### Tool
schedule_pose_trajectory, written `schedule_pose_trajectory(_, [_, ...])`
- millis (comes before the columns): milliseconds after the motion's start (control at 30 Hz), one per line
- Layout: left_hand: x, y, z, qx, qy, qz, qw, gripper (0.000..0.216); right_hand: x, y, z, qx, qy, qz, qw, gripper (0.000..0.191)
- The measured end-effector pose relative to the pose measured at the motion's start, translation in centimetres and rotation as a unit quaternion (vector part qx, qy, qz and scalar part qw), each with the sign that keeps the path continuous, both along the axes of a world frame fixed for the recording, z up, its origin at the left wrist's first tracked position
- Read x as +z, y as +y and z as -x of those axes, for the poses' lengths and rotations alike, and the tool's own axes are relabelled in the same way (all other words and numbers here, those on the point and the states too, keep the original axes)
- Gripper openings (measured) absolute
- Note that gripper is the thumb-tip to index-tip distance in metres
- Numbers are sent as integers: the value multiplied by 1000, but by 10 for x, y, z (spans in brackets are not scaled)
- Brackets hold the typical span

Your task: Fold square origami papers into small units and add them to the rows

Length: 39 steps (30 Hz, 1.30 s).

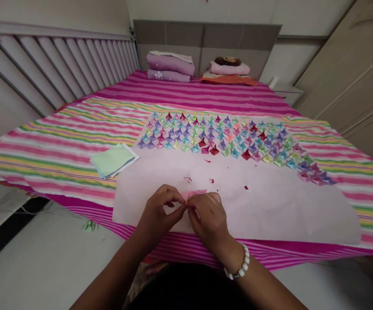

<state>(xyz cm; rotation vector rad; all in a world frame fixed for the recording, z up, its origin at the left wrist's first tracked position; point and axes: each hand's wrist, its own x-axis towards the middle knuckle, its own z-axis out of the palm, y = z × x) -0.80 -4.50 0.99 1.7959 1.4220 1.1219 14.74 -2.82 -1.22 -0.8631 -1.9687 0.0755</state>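
My left hand and my right hand meet at their fingertips over the front part of a large pale pink sheet. Thumb and forefinger of each are pinched at the near edge of a small piece of pink paper, which my fingers partly cover. Beyond them, many small folded paper pieces in several colours stand in rows across the back of the sheet. A few dark red paper scraps lie between my hands and those rows.
To the left, a stack of paper squares, light green on top, overlaps the sheet's edge. The sheet lies on a bed with a striped cover. Folded bedding sits by the headboard. A green paper piece is on the floor.
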Motion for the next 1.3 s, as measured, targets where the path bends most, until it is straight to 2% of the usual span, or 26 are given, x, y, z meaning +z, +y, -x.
schedule_pose_trajectory(200, [0,-1,-4,-10,-15,-20,1000,7,-2,-2,-3,-12,40,-28,999,18])
schedule_pose_trajectory(300, [1,-1,-5,-12,-19,-24,999,8,-5,-3,-3,19,67,-21,997,23])
schedule_pose_trajectory(533, [5,-1,-7,35,-4,-78,996,13,-12,-4,-3,50,103,-18,993,36])
schedule_pose_trajectory(700, [6,-3,-9,55,12,-99,994,15,-16,-2,-3,55,98,-15,994,41])
schedule_pose_trajectory(933, [3,-3,-13,101,70,-151,981,15,-17,-2,-4,35,62,-80,994,43])
schedule_pose_trajectory(1100, [-2,-4,-15,121,123,-190,966,18,-16,0,-1,33,63,-81,994,40])
schedule_pose_trajectory(1300, [-3,-8,-22,125,108,-196,967,16,-16,2,0,34,55,-91,994,37])
